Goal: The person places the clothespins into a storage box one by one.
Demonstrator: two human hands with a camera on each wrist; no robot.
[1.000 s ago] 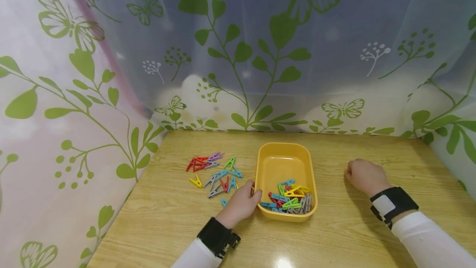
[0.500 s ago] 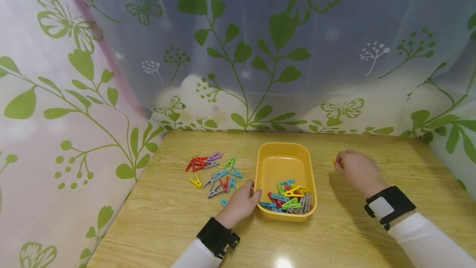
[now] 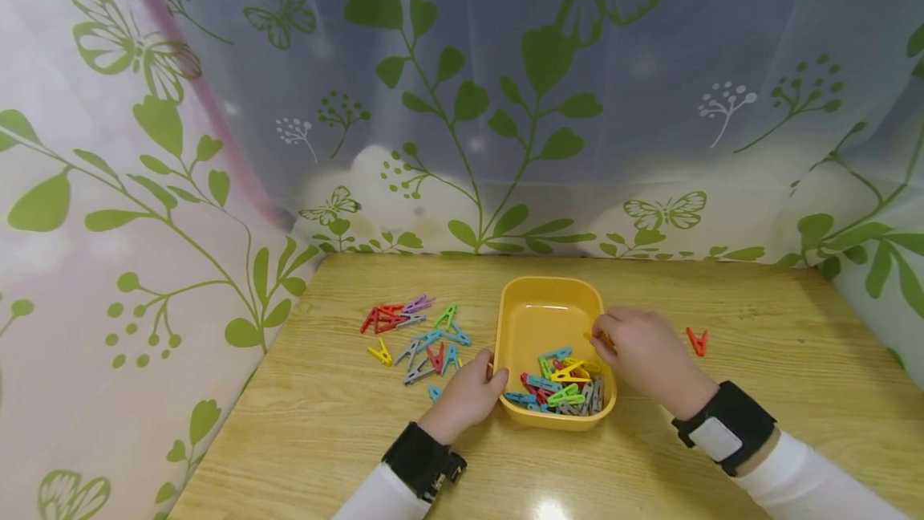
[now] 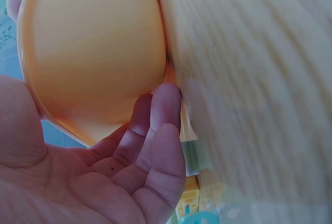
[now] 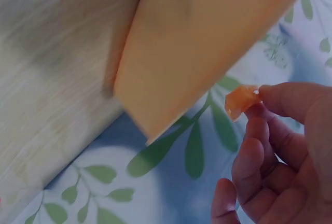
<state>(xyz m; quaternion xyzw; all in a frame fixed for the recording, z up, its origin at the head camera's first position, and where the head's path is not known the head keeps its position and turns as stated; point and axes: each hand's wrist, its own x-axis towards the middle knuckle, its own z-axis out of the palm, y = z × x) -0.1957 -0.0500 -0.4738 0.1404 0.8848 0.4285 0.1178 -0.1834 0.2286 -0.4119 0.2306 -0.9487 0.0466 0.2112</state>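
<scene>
A: What are we looking at in the fingers there?

B: We see a small orange-yellow piece [image 5: 240, 102], pinched between the thumb and forefinger of the right hand [image 3: 653, 359]. Its other fingers are bent and grip nothing that we can see. We can't make out the whole shape, as the fingers hide part of it.

A: And where do we place it?

B: In the head view we find it at the right-hand rim of the yellow bin [image 3: 554, 423]; from the right wrist we see it held up, apart from the bin's wall.

A: Do we know what the left hand [image 3: 465, 398] is doing?

B: We do: it grips the bin at the left side, thumb at the rim, fingers curled against the outer wall.

A: Inside, we count several colours.

B: Yes, we have a heap of clips [image 3: 568, 375] at the near end: blue, green, yellow, red and grey.

A: Farther out?

B: Left of the bin we see scattered clips [image 3: 429, 338], a blue one just beside the left hand. Well to the right lies a red clip [image 3: 697, 341], alone on the wooden table [image 3: 325, 424]. Behind everything we see a leaf-and-butterfly curtain [image 3: 462, 207].
</scene>
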